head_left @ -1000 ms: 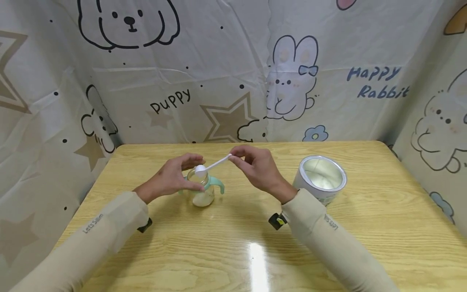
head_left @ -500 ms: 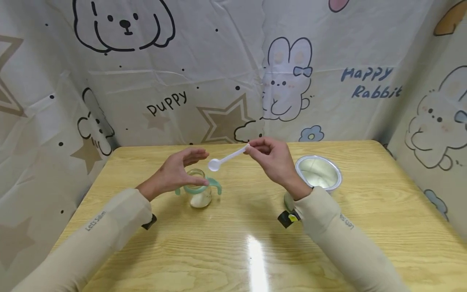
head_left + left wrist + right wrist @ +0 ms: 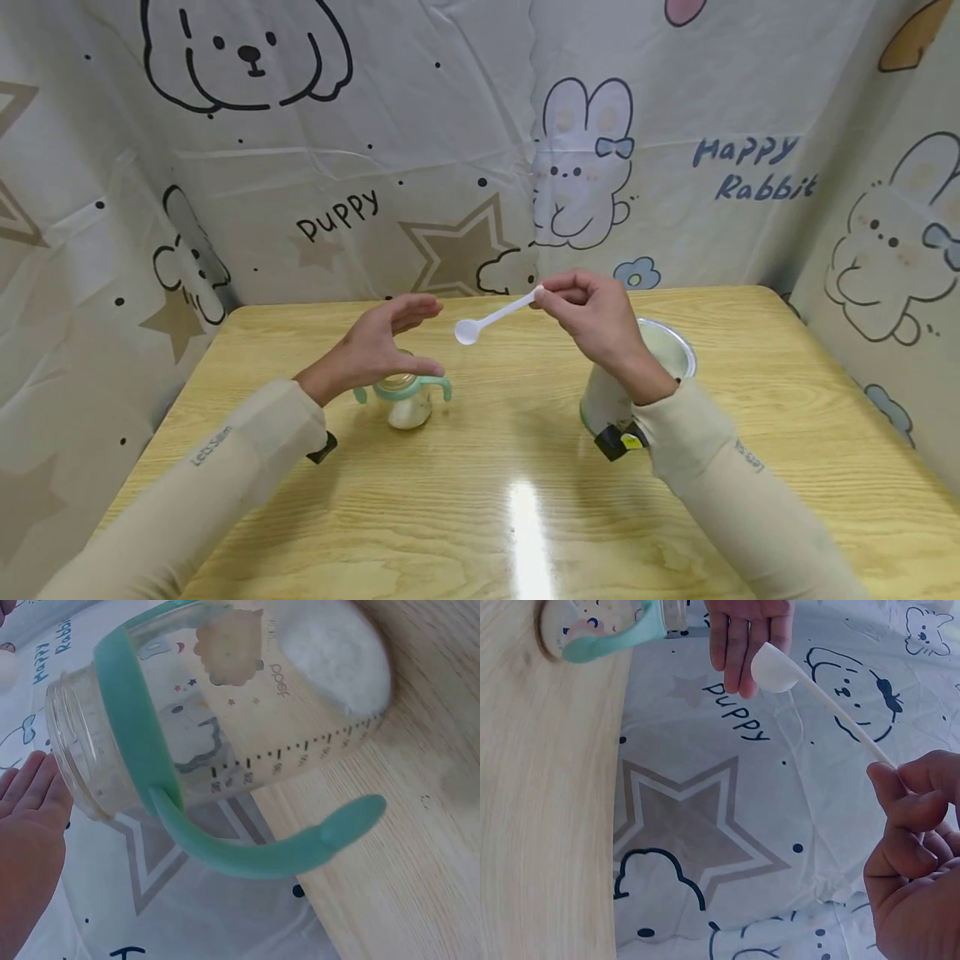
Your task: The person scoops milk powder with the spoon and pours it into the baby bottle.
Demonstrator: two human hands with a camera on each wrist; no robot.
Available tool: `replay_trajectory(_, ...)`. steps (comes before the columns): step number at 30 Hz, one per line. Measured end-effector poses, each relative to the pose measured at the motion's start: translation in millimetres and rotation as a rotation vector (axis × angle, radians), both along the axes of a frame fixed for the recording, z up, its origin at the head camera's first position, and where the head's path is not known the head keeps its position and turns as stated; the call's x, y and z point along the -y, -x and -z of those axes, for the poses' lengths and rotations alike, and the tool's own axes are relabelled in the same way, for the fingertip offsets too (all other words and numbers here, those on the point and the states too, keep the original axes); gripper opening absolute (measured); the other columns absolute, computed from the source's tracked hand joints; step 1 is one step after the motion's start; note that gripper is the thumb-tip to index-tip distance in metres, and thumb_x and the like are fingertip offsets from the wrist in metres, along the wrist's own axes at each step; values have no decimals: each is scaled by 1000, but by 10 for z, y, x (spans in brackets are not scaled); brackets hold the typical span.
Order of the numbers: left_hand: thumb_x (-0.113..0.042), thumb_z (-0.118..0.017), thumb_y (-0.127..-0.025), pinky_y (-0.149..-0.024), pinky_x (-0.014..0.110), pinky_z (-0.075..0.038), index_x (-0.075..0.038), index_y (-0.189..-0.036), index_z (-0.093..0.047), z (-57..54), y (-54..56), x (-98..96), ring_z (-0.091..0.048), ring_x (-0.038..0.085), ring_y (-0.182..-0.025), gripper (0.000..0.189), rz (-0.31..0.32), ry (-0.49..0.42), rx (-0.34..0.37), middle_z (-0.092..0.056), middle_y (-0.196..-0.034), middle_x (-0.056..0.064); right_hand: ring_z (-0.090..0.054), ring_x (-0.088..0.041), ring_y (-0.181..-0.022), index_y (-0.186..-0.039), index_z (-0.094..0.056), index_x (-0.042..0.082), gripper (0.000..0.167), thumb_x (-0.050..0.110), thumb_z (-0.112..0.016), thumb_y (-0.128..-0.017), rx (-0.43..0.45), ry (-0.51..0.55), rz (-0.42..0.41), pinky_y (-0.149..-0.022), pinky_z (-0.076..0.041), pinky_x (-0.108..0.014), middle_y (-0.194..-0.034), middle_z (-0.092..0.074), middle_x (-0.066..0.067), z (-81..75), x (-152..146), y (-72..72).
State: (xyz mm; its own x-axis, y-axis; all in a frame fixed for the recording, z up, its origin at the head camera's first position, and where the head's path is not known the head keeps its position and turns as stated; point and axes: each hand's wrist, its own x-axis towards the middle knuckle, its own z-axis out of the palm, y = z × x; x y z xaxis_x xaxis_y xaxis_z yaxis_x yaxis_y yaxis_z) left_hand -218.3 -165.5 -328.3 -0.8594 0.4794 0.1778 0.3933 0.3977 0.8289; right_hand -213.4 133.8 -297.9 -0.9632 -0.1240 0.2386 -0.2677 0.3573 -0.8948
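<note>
A white measuring scoop [image 3: 467,332] is pinched at its handle end by my right hand [image 3: 592,321], held in the air between the bottle and the can. In the right wrist view the scoop's bowl [image 3: 774,669] hangs to one side of the fingers. A clear baby bottle [image 3: 409,410] with green handles stands upright on the table, white powder at its bottom [image 3: 337,656]. Over and beside the bottle's mouth hovers my left hand [image 3: 382,337], fingers straight and thumb spread, holding nothing. Behind my right wrist stands an uncovered can [image 3: 611,400], partly hidden by the arm.
The wooden table [image 3: 450,517] reaches back to a printed cloth [image 3: 360,100] hung behind it and at both sides. Dark wrist cameras sit under both sleeves.
My right hand has carried the scoop from above the bottle's mouth to the right, nearer the can. My left hand has risen slightly and shifted a little right; the bottle stays standing.
</note>
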Motion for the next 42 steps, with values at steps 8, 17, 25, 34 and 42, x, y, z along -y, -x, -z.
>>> replay_trajectory(8,-7,-91,-72,-118,38,-32,3,-147,-40,0,22,-68,-41,30,-140,91,7,-30,-35,-45,-149,19,-61,-12,-83,-108,-70,1,26,23,-68,-97,-3,-32,37,-65,-42,-23,-97,-76,-7,-82,-151,-20)
replay_trajectory(17,-8,-90,-74,-119,39,-30,3,-148,-38,-23,32,-125,-37,31,-142,91,20,-31,-34,-41,-152,19,-54,-13,-74,-109,-71,2,27,27,-68,-97,-20,-58,75,-62,-42,-23,-93,-76,0,-121,-280,-24)
replay_trajectory(25,-6,-90,-73,-117,37,-33,5,-147,-39,-17,35,-196,-40,30,-140,91,12,-33,-44,-44,-149,18,-58,-12,-81,-109,-70,2,30,29,-68,-97,-27,-78,91,-65,-44,-22,-92,-76,1,-151,-375,-55)
replay_trajectory(34,-7,-90,-72,-116,36,-35,5,-146,-40,-4,49,-276,-43,29,-139,89,13,-38,-48,-47,-147,19,-64,-11,-86,-108,-70,1,30,29,-69,-96,-35,-91,116,-66,-48,-19,-89,-75,7,-176,-497,-77)
replay_trajectory(42,-7,-91,-72,-115,33,-35,3,-145,-42,-10,47,-356,-44,27,-138,89,-3,-35,-25,-49,-146,15,-62,-7,-79,-110,-69,0,29,27,-69,-96,-26,-85,138,-64,-48,-18,-84,-72,16,-179,-604,-101)
